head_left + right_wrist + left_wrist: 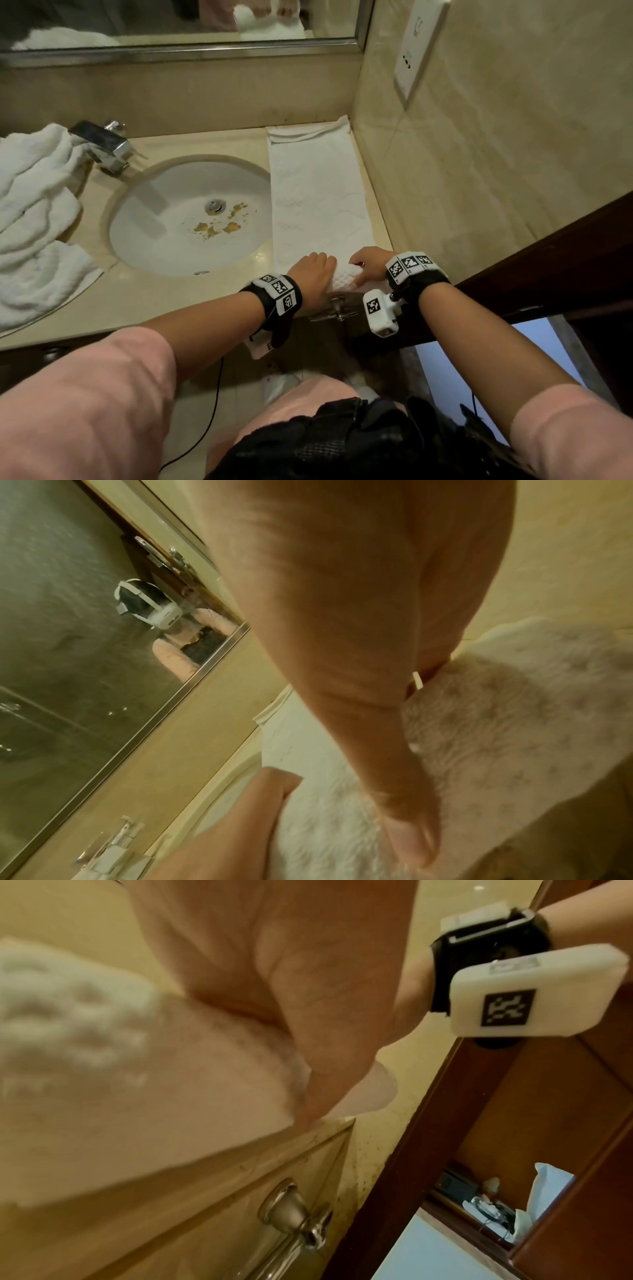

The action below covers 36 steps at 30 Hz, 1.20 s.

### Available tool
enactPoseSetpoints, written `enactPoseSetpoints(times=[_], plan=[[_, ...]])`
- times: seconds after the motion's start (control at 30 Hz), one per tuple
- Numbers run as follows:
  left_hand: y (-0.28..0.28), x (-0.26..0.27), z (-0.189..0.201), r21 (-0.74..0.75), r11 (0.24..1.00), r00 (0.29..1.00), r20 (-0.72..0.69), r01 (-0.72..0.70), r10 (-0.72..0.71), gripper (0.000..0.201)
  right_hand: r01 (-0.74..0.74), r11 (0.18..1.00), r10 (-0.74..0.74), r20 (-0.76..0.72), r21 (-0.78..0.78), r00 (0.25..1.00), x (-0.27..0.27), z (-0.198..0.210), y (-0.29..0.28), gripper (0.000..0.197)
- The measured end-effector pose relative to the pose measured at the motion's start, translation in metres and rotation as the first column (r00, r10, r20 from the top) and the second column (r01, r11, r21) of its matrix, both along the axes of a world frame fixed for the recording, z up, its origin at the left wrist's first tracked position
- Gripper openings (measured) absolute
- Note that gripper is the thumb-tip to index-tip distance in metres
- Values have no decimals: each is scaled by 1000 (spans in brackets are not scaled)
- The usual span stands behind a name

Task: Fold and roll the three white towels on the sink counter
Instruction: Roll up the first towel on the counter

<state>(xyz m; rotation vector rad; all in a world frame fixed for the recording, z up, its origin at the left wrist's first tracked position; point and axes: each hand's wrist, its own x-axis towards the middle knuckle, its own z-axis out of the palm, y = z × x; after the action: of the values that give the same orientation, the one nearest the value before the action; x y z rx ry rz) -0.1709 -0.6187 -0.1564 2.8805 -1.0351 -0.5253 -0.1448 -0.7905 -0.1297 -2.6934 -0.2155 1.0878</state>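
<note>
Hands meet at the near edge of the bench (191, 298), right of the sink (191, 219). The left hand (313, 272) lies on the rolled end of the folded towel (317, 192), its grip curled over the roll. The right hand (371, 262) sits just beside it on the same roll, fingers bent round the cloth and thumb pressed against it, as the right wrist view shows close up. Beyond the roll, the towel stretches flat in a long strip along the bench to the back wall, touching the right wall near its far end. Left of the sink, a crumpled towel pile (34, 219) lies beside the tap (102, 144). A mirror (171, 20) hangs above.
</note>
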Motion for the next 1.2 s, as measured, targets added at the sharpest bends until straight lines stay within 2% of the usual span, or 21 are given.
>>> enactPoseSetpoints(times=[0.13,0.23,0.3,0.33,0.43,0.47,0.53,0.63,0.73,0.83,0.93,1.03,1.1,1.2], plan=[[-2,11,1,-9,999,996,-76,-39,38,53,-15,999,17,47,-33,999,-7,-3,8,44],[-5,21,7,-21,997,972,-225,-71,65,57,67,997,-58,192,-40,980,-24,-18,13,69],[-5,27,11,-15,997,949,-306,-81,72,59,35,996,-9,290,-84,957,-37,-26,14,86],[-5,29,14,-14,997,941,-332,-81,71,61,13,993,27,333,-117,943,-42,-30,16,88],[-4,31,17,-50,996,931,-362,-78,55,64,44,985,27,404,-167,914,-42,-36,21,65],[-4,29,17,-55,996,940,-337,-75,52,62,54,984,17,397,-168,918,-39,-36,23,58],[-2,24,13,-43,998,981,-189,-44,35,56,55,985,5,344,-164,939,-30,-33,26,50],[-1,18,7,43,999,999,40,11,-13,54,30,984,17,262,-174,965,-19,-27,27,51],[-1,12,5,92,995,996,82,-26,18,49,-18,978,61,201,-209,978,-11,-24,27,57],[-1,12,3,57,997,998,-7,-57,57,36,-57,964,110,190,-261,976,-8,-23,27,62],[-1,22,7,16,997,990,-120,-72,73,29,-43,970,102,240,-239,965,-10,-25,27,60],[0,35,10,-10,992,964,-235,-127,121,39,-18,982,89,382,-187,920,-18,-30,24,57],[0,42,13,-20,985,938,-311,-170,156,48,-28,978,124,462,-208,878,-25,-33,21,55],[-1,49,19,-13,985,914,-375,-173,156,50,-30,970,149,495,-240,856,-23,-33,19,44]])
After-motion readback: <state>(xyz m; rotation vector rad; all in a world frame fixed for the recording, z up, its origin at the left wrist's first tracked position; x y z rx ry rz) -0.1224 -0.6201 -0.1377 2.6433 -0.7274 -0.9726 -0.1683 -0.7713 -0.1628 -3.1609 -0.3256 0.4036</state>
